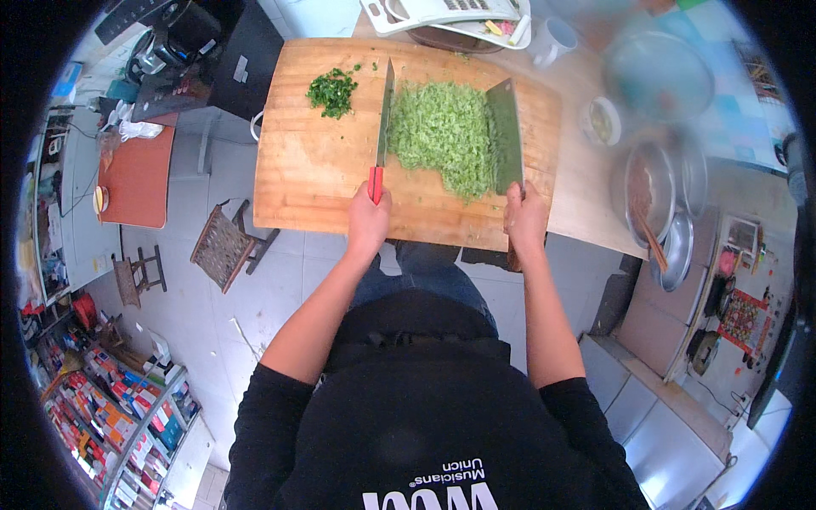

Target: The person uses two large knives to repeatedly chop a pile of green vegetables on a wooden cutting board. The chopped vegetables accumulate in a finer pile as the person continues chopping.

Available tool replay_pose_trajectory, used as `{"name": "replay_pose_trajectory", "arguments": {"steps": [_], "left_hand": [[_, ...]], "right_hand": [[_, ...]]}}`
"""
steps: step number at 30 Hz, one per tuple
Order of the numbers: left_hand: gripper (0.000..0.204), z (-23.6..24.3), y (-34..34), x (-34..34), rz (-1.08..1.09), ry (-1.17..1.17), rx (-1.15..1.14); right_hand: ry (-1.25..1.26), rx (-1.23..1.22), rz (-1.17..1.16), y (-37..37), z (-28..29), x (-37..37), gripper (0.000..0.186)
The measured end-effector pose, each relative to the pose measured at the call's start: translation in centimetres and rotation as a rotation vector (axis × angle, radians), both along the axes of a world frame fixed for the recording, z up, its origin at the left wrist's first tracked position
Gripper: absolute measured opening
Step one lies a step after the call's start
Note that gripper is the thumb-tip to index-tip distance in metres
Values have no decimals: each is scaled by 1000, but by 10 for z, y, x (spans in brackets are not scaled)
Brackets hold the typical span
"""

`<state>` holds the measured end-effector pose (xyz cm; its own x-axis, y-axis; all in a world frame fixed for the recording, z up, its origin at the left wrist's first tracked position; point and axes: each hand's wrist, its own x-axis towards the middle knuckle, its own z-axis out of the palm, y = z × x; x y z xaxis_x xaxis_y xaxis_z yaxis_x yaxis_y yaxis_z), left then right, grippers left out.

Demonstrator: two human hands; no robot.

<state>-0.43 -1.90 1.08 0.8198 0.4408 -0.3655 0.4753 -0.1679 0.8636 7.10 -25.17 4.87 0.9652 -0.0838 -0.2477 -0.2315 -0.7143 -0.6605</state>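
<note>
A wooden cutting board (297, 170) holds a wide pile of finely chopped pale green vegetable (438, 132) and a small heap of dark green chopped herbs (331, 92). My left hand (369, 217) grips the red handle of a knife (383, 115) whose broad blade lies along the pile's left side. My right hand (527, 217) grips a cleaver (507, 136), its blade along the pile's right side and its handle mostly hidden by my fingers.
At the right stand a bowl with chopsticks (639, 178), metal pans (676, 255), a small bowl (602, 121) and a mug (554, 41). A white tray (395, 15) sits behind the board. At the left are woven stools (221, 246), an orange-topped table (134, 183) and black appliances (183, 38).
</note>
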Motion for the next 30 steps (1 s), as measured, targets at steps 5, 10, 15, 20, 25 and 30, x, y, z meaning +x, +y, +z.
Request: {"name": "replay_pose_trajectory", "arguments": {"steps": [5, 10, 15, 20, 25, 30], "left_hand": [[13, -1, -1, -1, 8, 0, -45], [12, -2, 0, 0, 13, 0, -41], [12, -1, -1, 0, -14, 31, -30], [12, 3, 0, -1, 5, -20, -4], [16, 8, -1, 0, 7, -1, 16], [19, 9, 0, 0, 6, -8, 1]], "right_hand": [[-139, -44, 36, -2, 5, 0, 25], [81, 69, -35, 6, 26, -9, 27], [-51, -97, 119, 47, 24, -20, 28], [86, 85, -22, 50, 36, -17, 27], [-13, 43, 141, 71, 20, -16, 27], [63, -45, 195, 69, -11, -10, 29]]}}
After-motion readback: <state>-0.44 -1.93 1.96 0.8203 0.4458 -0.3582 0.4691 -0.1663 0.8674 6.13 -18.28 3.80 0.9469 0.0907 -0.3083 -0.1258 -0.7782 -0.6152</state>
